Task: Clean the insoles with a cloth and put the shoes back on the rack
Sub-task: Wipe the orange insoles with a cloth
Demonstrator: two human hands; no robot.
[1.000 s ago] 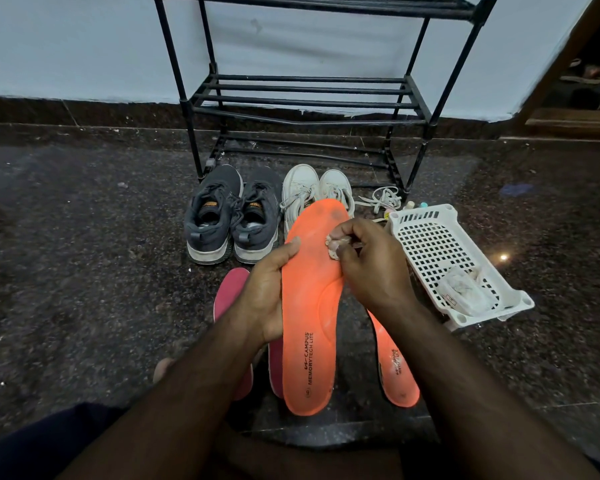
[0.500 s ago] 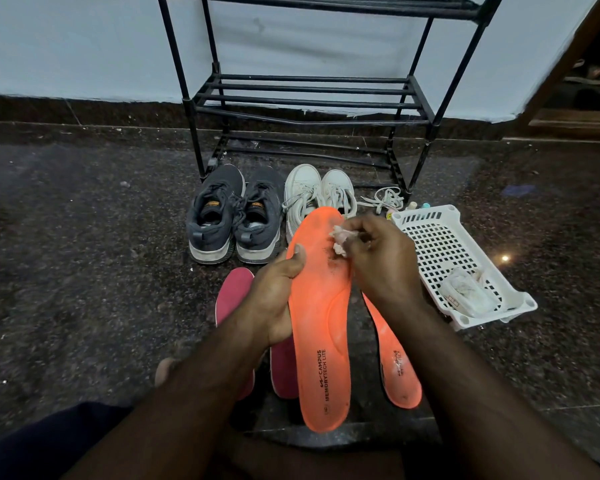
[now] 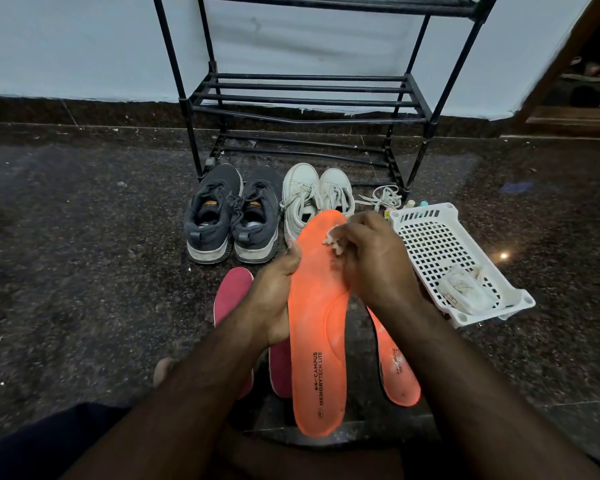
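A: Step in hand: wiping. Left hand (image 3: pixel 274 292) grips the orange insole (image 3: pixel 317 323) by its left edge, thumb on the rim, and holds it up, toe end toward the rack (image 3: pixel 305 98). Right hand (image 3: pixel 371 261) pinches a small wad of cloth (image 3: pixel 333 239) against the toe area.

B: Next move?

A: Judged: run the cloth down toward the heel print, then take up the second orange insole (image 3: pixel 394 368) lying on the floor just beside. Light pressure; the insole looks flexible and is supported on one side only.

B: Shoes?

A: Grey pair (image 3: pixel 232 216) and white pair (image 3: pixel 316 195) are on the floor before the rack, not yet shelved.

B: Obscured?

A: The cloth is mostly hidden in the fingers. Two red insoles (image 3: pixel 231 292) are partly behind the left arm. Contents of the white basket (image 3: pixel 440 237) are unclear, a pale bundle.
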